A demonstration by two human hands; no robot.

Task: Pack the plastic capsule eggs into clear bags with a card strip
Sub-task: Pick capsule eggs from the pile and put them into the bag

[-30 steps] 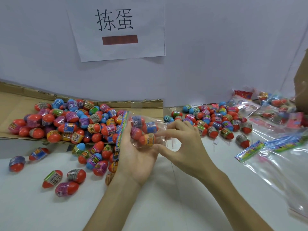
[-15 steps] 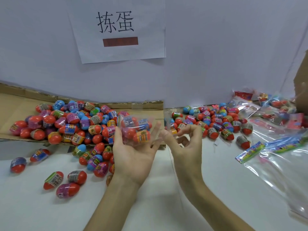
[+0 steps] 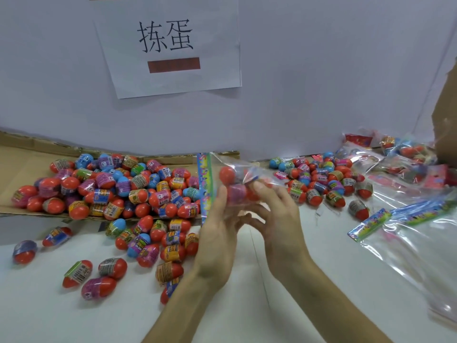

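Above table (image 3: 252, 298), filled bag (image 3: 247, 173) gripped between hands (image 3: 217, 233) (image 3: 282, 219), card strip (image 3: 205, 184) on left

A small packing workstation: a printed paper sign (image 3: 170, 43) is stuck to the white partition, above a white surface (image 3: 321, 256) heaped with capsule eggs (image 3: 118, 186), flattened cardboard (image 3: 22, 154) and clear bags (image 3: 418, 241).

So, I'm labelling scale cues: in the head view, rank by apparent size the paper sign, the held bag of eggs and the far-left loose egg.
Paper sign
Held bag, smaller-looking though nearer the camera
Far-left loose egg
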